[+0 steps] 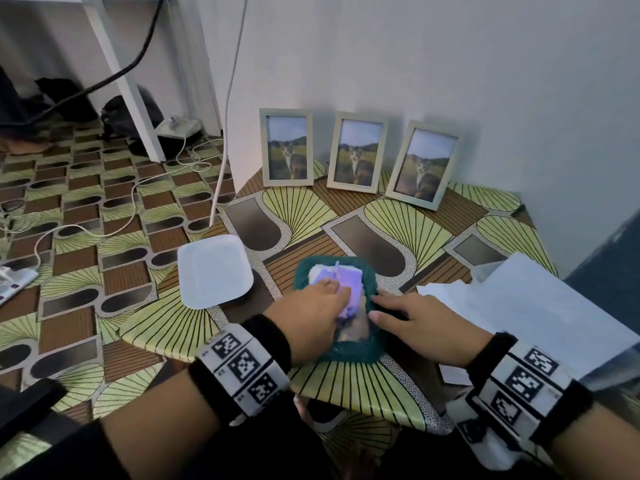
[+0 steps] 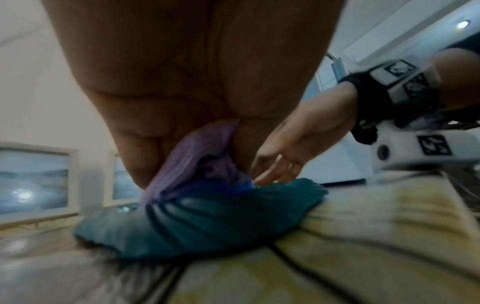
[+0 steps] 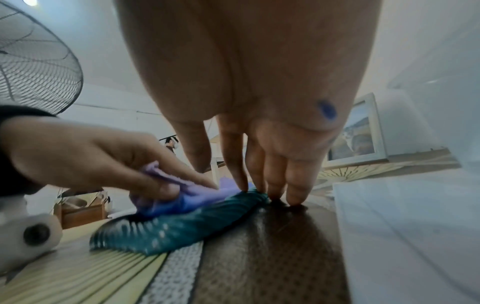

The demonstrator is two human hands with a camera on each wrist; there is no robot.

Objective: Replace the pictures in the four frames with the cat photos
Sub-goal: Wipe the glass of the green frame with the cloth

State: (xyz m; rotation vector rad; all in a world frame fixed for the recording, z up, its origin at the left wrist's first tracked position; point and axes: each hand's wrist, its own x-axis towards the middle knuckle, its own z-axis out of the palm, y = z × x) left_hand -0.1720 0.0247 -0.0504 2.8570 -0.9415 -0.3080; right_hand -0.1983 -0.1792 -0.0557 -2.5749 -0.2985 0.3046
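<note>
A teal frame (image 1: 349, 355) lies flat near the table's front edge, with a dim picture (image 1: 353, 327) showing in it. My left hand (image 1: 330, 291) grips a bunched lilac cloth (image 1: 348, 289) and presses it on the frame's face; the wrist views show the cloth (image 2: 197, 156) (image 3: 187, 197) over the teal rim (image 2: 207, 222) (image 3: 182, 228). My right hand (image 1: 381, 306) lays its straight fingers (image 3: 259, 174) on the frame's right edge. Three pale frames (image 1: 286, 147) (image 1: 356, 152) (image 1: 422, 165) with cat photos stand against the back wall.
A white plastic lid (image 1: 214, 270) lies left of the teal frame. White paper sheets (image 1: 540, 306) cover the table's right side. Cables (image 1: 131, 202) trail over the floor on the left, past the table's edge. A fan (image 3: 33, 61) stands behind on the left.
</note>
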